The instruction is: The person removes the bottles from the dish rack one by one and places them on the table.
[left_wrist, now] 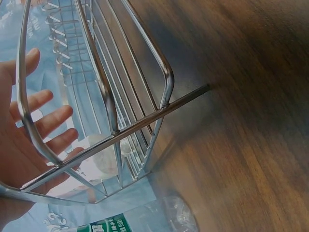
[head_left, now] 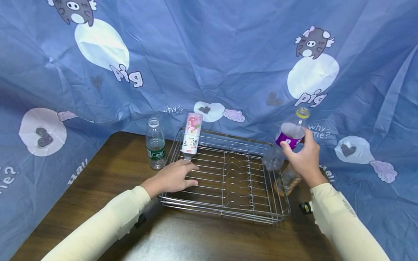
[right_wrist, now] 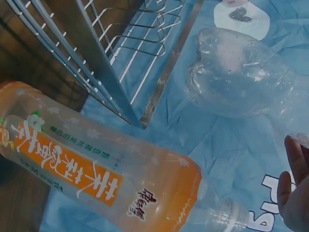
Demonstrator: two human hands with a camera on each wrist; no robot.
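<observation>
My right hand (head_left: pixel 305 156) grips a clear plastic bottle (right_wrist: pixel 231 72) by its purple label (head_left: pixel 289 139). That bottle tilts above the right side of the wire dish rack (head_left: pixel 225 214), its yellow-ringed neck pointing up. My left hand (head_left: pixel 174 175) is over the rack's left side, its fingers (left_wrist: pixel 55 121) spread and holding nothing. Just beyond it, a pink-and-white bottle (head_left: pixel 192 134) is neck down at the rack's back left corner. In the left wrist view, rack bars cross in front of the hand.
Left of the rack, a clear bottle with a green label (head_left: pixel 156 148) stands on the wooden table (head_left: pixel 107 174). An orange-labelled bottle (right_wrist: pixel 101 159) is close beside the rack's right side. Behind hangs a blue printed cloth (head_left: pixel 215 65).
</observation>
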